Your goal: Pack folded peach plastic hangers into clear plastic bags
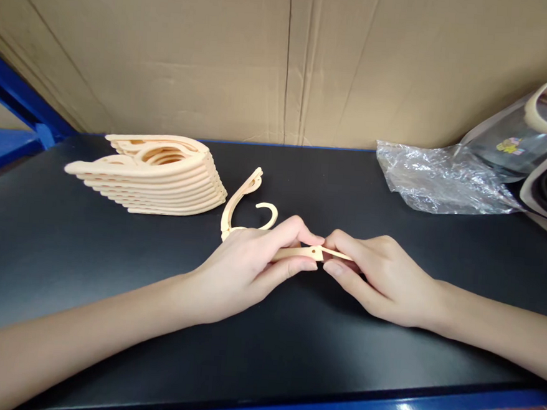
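Observation:
A cream plastic folding clothes hanger [232,209] is held low over the black tabletop, one arm and its curved hook showing beyond my left hand. My left hand [248,262] is closed, thumb and fingers pinching another arm of the hanger whose end, with a small hole, pokes out toward the right. Thumb and forefinger of my right hand [383,275] pinch a thin cream strip [338,254] that meets this end. Whether strip and arm are joined I cannot tell. My fingers hide the hanger's middle and part of the strip.
To the left, a stack of several matching folded hangers [176,192] rests on the black table [262,366]. Crumpled clear plastic [444,179] and a transparent container [507,140] lie at the right. A cardboard wall [194,56] stands behind; a blue frame edges the table.

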A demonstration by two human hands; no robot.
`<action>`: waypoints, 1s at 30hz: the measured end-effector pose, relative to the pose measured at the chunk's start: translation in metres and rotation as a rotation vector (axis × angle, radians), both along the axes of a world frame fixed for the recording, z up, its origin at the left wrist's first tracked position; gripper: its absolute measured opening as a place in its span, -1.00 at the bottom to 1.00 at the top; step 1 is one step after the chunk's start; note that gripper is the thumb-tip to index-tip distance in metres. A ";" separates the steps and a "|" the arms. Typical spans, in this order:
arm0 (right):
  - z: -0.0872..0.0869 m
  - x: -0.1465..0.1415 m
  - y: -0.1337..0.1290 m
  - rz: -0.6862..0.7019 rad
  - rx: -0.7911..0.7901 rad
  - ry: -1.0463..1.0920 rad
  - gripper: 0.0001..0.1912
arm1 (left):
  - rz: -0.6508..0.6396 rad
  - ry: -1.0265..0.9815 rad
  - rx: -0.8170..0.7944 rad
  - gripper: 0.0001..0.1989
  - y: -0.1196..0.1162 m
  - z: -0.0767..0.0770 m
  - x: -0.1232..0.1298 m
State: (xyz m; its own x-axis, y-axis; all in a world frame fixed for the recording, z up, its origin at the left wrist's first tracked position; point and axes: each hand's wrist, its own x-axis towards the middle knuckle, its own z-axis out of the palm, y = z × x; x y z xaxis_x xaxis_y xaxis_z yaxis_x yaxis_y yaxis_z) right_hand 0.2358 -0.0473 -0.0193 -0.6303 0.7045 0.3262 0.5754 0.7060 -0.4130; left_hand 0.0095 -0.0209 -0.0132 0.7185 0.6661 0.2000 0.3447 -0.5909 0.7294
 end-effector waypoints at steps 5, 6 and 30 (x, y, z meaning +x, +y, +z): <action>-0.004 0.000 -0.002 -0.038 0.166 -0.071 -0.75 | 0.000 0.016 -0.026 -0.84 0.000 0.003 0.000; -0.005 0.000 -0.003 -0.047 0.206 -0.095 -0.74 | -0.001 0.018 -0.030 -0.84 0.000 0.004 0.000; 0.001 -0.001 -0.006 -0.049 0.705 -0.436 -0.67 | -0.107 0.071 -0.117 -0.83 0.005 0.008 -0.002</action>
State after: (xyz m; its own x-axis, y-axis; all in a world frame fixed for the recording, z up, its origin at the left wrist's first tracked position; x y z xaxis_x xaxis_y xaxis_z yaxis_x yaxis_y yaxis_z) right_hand 0.2347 -0.0533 -0.0182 -0.7763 0.4562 0.4350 0.6182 0.6861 0.3836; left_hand 0.0074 -0.0154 -0.0051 0.7963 0.6006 0.0724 0.3370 -0.5398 0.7714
